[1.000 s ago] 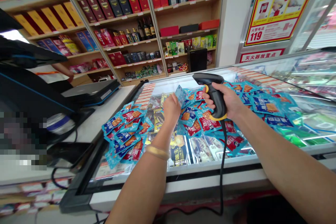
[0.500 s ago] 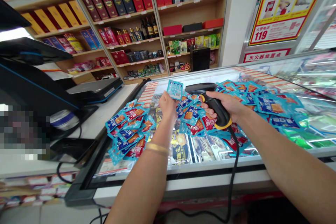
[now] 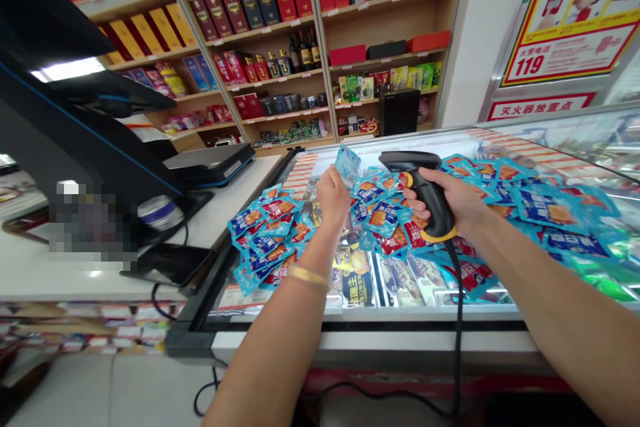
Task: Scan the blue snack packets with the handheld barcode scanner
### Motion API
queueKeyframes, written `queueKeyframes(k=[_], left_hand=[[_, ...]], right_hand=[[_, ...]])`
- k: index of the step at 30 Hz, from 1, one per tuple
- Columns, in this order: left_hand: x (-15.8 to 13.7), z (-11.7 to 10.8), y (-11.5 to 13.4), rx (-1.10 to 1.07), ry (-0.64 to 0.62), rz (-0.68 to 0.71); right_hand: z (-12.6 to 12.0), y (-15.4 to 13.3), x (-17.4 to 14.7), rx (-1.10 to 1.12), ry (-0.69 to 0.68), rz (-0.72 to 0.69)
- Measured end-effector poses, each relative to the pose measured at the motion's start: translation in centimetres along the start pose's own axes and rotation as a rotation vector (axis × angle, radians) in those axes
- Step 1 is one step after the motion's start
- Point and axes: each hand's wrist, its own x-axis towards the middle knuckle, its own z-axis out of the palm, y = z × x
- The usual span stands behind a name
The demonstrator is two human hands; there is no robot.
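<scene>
My left hand [image 3: 333,195] pinches a small blue snack packet [image 3: 347,164] by its lower edge, holding it up above the glass counter. Wrapped round the grip of a black and yellow barcode scanner [image 3: 434,203] is my right hand [image 3: 463,202]; the scanner's head points left, toward the packet, a short way apart from it. A pile of blue snack packets [image 3: 273,230] lies to the left of my left forearm. More packets [image 3: 384,217] lie loosely between my hands, and a further heap [image 3: 547,207] spreads out to the right, beyond my right wrist.
Under the packets is a glass-topped freezer [image 3: 310,321] with goods inside. The scanner's cable [image 3: 459,320] hangs over its front edge. At left stand a dark checkout terminal [image 3: 100,140] and a weighing scale [image 3: 210,163]. Shelves [image 3: 265,33] of boxes and bottles line the back.
The view has shifted, so the scene sits further right. The packet in my left hand has tilted from its flatter, face-on position. My right hand keeps its hold on the scanner.
</scene>
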Motion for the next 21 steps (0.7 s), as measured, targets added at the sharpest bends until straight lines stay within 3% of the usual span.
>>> queueKeyframes(k=[3,5,8,11,14,16,21], left_hand=[[1.2,-4.4,1.4,0.420,0.032,0.287],[2.0,-8.0,2.2,0.585,0.027,0.426],[3.1,-13.1,2.4,0.793,-0.009,0.499],[3.0,-16.6,1.3,0.993,-0.185,0.473],[2.1,-18.4,-0.2,1.156,-0.431,0.394],[1.5,-18.9,-0.8,1.213,-0.513,0.360],[1.2,-19.0,-1.1,1.196,-0.459,0.377]], right_hand=[[1.3,0.6,0.3,0.030,-0.011,-0.070],[2.7,1.0,0.7,0.034,-0.023,-0.077],[5.4,2.0,1.5,0.050,-0.064,-0.042],[8.0,3.3,2.4,0.081,-0.131,0.002],[9.7,4.9,3.1,0.103,-0.176,0.081],[10.1,5.8,3.4,0.101,-0.183,0.132],[9.6,5.7,3.4,0.093,-0.158,0.116]])
